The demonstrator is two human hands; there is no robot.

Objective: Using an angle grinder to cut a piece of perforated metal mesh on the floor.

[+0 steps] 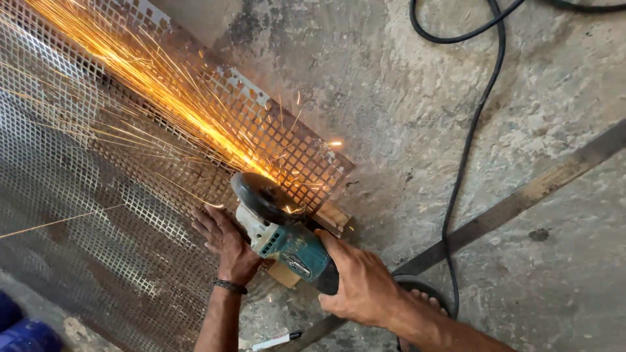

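A teal angle grinder (295, 246) cuts into a rusty perforated metal sheet (98, 195) lying on the concrete floor. Its disc guard (264, 195) sits at the sheet's right edge, and a bright stream of sparks (150, 85) flies up and to the left across the sheet. My right hand (360, 283) grips the grinder's body from behind. My left hand (223, 238) presses flat on the sheet just left of the grinder, with a dark band on the wrist. A wooden block (334, 216) lies under the sheet's edge beside the disc.
A black power cable (464, 156) runs from the top of the view down to my foot in a sandal (424, 296). A flat metal strip (521, 195) lies diagonally on the floor. A marker pen (277, 340) lies near the bottom. Blue fabric (19, 329) shows at bottom left.
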